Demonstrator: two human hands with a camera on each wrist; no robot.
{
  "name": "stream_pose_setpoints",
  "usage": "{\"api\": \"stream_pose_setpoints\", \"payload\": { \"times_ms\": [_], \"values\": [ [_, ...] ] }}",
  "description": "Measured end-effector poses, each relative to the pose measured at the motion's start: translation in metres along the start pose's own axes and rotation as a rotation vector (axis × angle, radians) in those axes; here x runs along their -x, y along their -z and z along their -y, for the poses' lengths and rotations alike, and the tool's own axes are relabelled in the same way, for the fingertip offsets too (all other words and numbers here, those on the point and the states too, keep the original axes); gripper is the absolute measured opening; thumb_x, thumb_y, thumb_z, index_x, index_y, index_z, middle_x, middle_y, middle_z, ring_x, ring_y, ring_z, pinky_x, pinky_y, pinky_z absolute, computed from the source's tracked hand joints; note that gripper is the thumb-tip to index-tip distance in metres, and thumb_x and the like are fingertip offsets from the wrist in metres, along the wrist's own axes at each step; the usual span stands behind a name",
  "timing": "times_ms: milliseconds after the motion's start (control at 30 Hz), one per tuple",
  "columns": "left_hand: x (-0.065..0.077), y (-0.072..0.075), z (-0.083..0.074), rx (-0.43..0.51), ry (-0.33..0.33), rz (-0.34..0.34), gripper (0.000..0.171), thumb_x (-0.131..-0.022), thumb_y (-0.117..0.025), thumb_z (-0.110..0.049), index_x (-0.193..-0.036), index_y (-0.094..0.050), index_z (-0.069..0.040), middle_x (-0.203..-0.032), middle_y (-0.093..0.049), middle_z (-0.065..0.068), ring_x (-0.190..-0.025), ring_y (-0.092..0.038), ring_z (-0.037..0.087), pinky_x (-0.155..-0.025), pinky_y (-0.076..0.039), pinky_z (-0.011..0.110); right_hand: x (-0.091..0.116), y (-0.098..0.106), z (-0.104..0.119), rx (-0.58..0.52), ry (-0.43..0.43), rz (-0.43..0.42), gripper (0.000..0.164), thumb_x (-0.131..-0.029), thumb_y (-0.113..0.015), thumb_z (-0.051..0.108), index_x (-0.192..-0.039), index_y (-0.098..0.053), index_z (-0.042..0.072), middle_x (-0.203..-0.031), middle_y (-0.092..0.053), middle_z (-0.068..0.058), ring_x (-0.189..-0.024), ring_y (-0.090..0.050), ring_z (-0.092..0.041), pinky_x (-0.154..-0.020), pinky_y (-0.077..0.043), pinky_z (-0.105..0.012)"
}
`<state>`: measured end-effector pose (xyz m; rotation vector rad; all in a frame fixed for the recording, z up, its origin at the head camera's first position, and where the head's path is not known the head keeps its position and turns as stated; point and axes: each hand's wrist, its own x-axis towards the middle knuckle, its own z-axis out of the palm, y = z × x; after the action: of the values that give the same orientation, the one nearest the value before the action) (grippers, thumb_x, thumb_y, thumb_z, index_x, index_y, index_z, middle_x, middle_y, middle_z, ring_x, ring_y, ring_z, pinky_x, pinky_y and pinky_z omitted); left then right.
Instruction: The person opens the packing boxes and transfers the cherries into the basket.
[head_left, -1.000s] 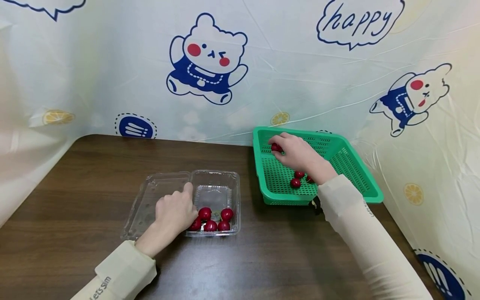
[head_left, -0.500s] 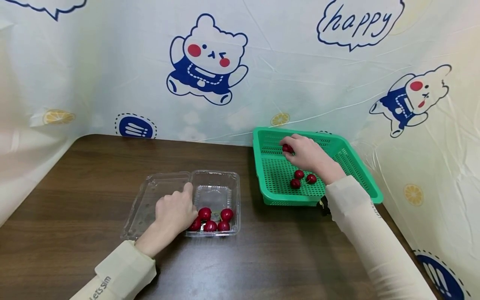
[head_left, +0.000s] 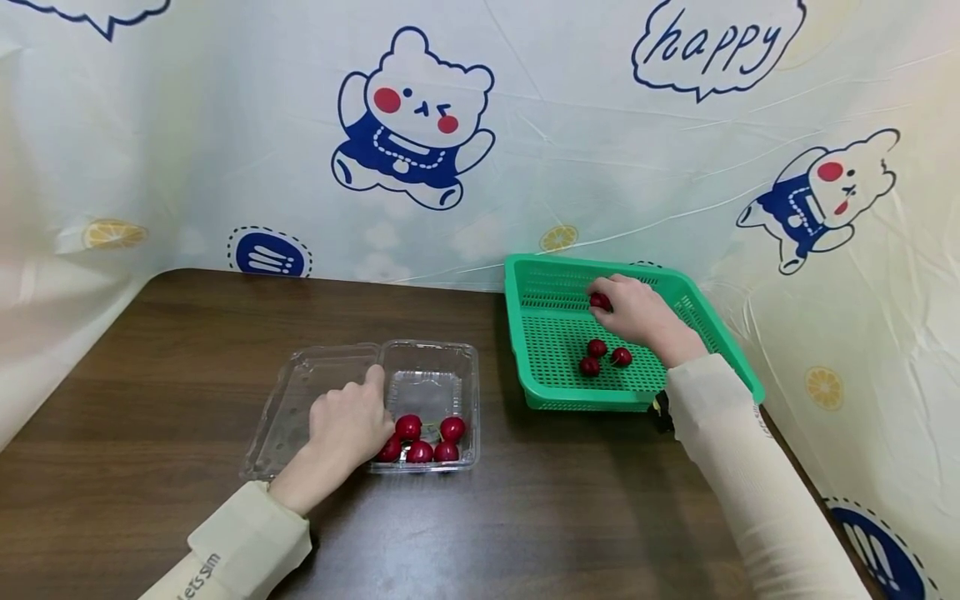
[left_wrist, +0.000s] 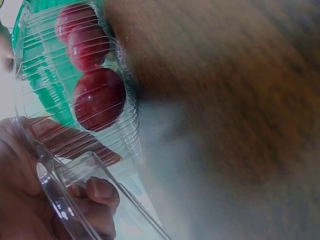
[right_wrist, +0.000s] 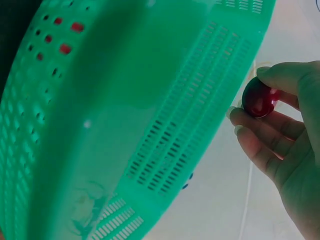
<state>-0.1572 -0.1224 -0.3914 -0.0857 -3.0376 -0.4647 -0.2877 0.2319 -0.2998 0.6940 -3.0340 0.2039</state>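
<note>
My right hand [head_left: 637,312] pinches a dark red cherry [right_wrist: 260,97] between thumb and fingers, above the back part of the green plastic basket [head_left: 577,400]. In the right wrist view, the cherry is up beside the basket's rim. Three more cherries [head_left: 597,348] lie together on the basket floor. To the left, a clear plastic clamshell box [head_left: 469,400] lies open on the table, with several bright red cherries [head_left: 420,452] along its near side. My left hand [head_left: 348,425] grips this box where lid and base meet; its curled fingers show through the plastic in the left wrist view.
The box's clear lid [head_left: 288,417] lies flat on the left, partly behind the left hand. A brown wooden table [head_left: 187,350] carries everything. A printed curtain [head_left: 262,125] hangs along the back and right sides, close to the basket.
My right hand has moved to the right over the basket with the cherry, uncovering the cherries on the basket floor. The left hand and the box have stayed put.
</note>
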Motion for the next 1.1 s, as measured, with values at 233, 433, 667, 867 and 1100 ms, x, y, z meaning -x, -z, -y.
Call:
{"api": "stream_pose_setpoints", "payload": {
  "times_ms": [233,433,667,867,1100],
  "values": [
    [0.000,0.000,0.000,0.005,0.003,0.005,0.019,-0.074,-0.053,-0.008,-0.091,-0.046,-0.001,-0.064,-0.064,0.025,-0.050,-0.059,0.040,-0.043,-0.045,0.049,0.007,-0.003,-0.010,0.022,-0.001,0.027,0.032,-0.093,-0.057,0.012,-0.122,-0.061,0.000,-0.115,-0.064,-0.025,-0.092,-0.059,-0.035,-0.078,-0.050,-0.053],
    [-0.001,0.001,0.000,0.007,0.003,0.009,0.018,-0.075,-0.053,-0.008,-0.090,-0.046,-0.001,-0.064,-0.064,0.025,-0.051,-0.059,0.040,-0.043,-0.045,0.049,0.011,-0.005,-0.014,0.032,-0.006,0.053,0.032,-0.093,-0.055,0.011,-0.122,-0.061,0.000,-0.114,-0.064,-0.026,-0.085,-0.057,-0.033,-0.072,-0.049,-0.049],
    [-0.001,0.001,0.000,0.006,0.004,0.014,0.019,-0.075,-0.053,-0.008,-0.091,-0.046,-0.001,-0.063,-0.063,0.024,-0.050,-0.058,0.039,-0.042,-0.045,0.048,0.017,-0.014,-0.019,0.024,-0.027,0.101,0.030,-0.092,-0.057,0.011,-0.120,-0.062,0.000,-0.107,-0.065,-0.023,-0.076,-0.054,-0.028,-0.065,-0.046,-0.043],
    [-0.001,0.001,-0.001,0.003,0.003,0.017,0.019,-0.075,-0.053,-0.008,-0.091,-0.045,-0.001,-0.064,-0.065,0.025,-0.051,-0.060,0.040,-0.044,-0.045,0.049,0.024,-0.024,-0.024,0.041,-0.017,0.139,0.031,-0.090,-0.059,0.009,-0.119,-0.062,-0.002,-0.104,-0.066,-0.023,-0.074,-0.055,-0.026,-0.064,-0.047,-0.042],
    [0.000,0.002,-0.001,-0.003,0.009,0.021,0.019,-0.075,-0.053,-0.008,-0.091,-0.045,0.000,-0.069,-0.067,0.028,-0.056,-0.062,0.044,-0.046,-0.047,0.051,0.024,-0.034,-0.028,0.043,-0.003,0.154,0.029,-0.089,-0.061,0.009,-0.117,-0.063,-0.002,-0.107,-0.068,-0.024,-0.074,-0.057,-0.027,-0.065,-0.049,-0.044]
  ]
}}
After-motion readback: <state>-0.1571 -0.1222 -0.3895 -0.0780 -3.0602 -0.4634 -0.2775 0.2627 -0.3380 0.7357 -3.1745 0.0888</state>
